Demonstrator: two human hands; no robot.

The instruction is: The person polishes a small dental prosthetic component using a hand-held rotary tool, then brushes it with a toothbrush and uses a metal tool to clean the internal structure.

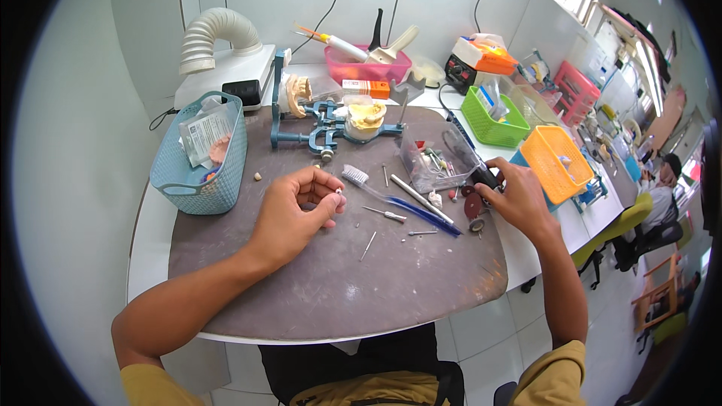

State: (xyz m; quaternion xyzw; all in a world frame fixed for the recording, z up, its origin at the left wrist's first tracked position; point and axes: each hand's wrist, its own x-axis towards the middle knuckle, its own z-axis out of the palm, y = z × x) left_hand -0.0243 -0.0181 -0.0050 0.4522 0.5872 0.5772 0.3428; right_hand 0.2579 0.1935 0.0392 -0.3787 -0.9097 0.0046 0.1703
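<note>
A pinch and a grip above the worktop [338, 297].
Left hand [289, 212], at the toothbrush's [410, 207] nine o'clock, pinches a small white piece [339, 191]; right hand [519, 199], three o'clock, closes around what looks like a dark handpiece [485, 178].

Tiny white piece [339, 191] pinched; black handpiece [486, 178] held.

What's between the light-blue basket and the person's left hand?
In the head view, a small cream tooth-like piece lies on the brown board between the light-blue basket and the left hand.
</note>
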